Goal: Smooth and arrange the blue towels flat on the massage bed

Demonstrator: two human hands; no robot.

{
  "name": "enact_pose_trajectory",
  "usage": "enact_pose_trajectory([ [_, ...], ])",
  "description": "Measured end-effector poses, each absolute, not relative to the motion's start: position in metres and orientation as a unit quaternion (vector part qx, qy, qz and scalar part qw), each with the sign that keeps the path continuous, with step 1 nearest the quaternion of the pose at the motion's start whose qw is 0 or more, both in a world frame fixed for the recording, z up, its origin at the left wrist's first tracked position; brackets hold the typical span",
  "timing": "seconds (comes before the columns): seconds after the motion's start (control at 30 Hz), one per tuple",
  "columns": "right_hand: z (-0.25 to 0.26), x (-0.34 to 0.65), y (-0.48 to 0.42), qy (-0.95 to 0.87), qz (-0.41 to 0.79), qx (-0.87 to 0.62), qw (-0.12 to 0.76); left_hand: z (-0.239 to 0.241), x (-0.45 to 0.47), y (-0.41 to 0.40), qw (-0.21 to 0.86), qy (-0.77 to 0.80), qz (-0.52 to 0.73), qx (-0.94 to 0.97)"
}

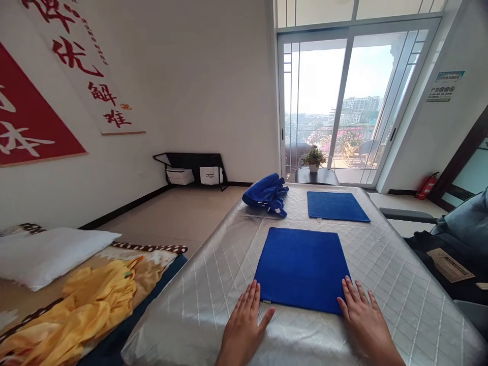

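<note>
A blue cloth (303,267) lies spread flat on the silvery quilted table cover (213,284) in front of me. My left hand (246,317) rests flat by its near left corner, fingertips at the edge beside a small white tag. At the near right corner lies my right hand (364,312), its fingers spread and the tips touching the cloth's edge. Neither hand holds anything. Farther back, a second blue cloth (337,206) lies flat on the right. To its left sits a crumpled heap of blue cloths (267,193) with white tags showing.
A bed on the left carries a white pillow (57,251) and a yellow garment (102,295). Beyond the table's far edge stand a chair (316,176) and a potted plant (314,158). Dark seating (457,239) borders the right side; a black rack (192,168) stands by the wall.
</note>
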State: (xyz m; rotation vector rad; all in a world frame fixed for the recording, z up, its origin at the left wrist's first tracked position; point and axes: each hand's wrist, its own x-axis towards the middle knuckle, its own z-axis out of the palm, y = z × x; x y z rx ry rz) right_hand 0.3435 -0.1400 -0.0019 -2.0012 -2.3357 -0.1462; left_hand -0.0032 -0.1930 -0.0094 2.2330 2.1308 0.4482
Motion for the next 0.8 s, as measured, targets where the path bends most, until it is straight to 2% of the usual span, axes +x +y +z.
enact_pose_trajectory([
  [0.2, 0.041, 0.333, -0.082, -0.776, -0.011, -0.631, -0.012, -0.012, -0.003, -0.196, -0.036, 0.677, 0.171, 0.715],
  [0.33, 0.032, 0.334, -0.062, -0.751, 0.012, -0.66, -0.009, -0.011, -0.004, -0.198, -0.064, 0.67, 0.185, 0.716],
  [0.43, 0.017, 0.338, -0.062, -0.751, 0.015, -0.66, 0.006, 0.003, 0.007, -0.198, -0.033, 0.648, 0.178, 0.74],
  [0.6, 0.01, 0.34, -0.064, -0.752, 0.023, -0.659, 0.021, 0.057, 0.069, -0.177, 0.076, 0.462, 0.17, 0.867],
  [0.7, 0.015, 0.342, -0.063, -0.754, 0.026, -0.655, 0.027, 0.08, 0.12, -0.141, 0.071, 0.379, 0.182, 0.905],
  [0.8, 0.019, 0.347, -0.062, -0.763, 0.025, -0.646, 0.026, 0.079, 0.164, -0.096, 0.039, 0.39, 0.182, 0.902],
])
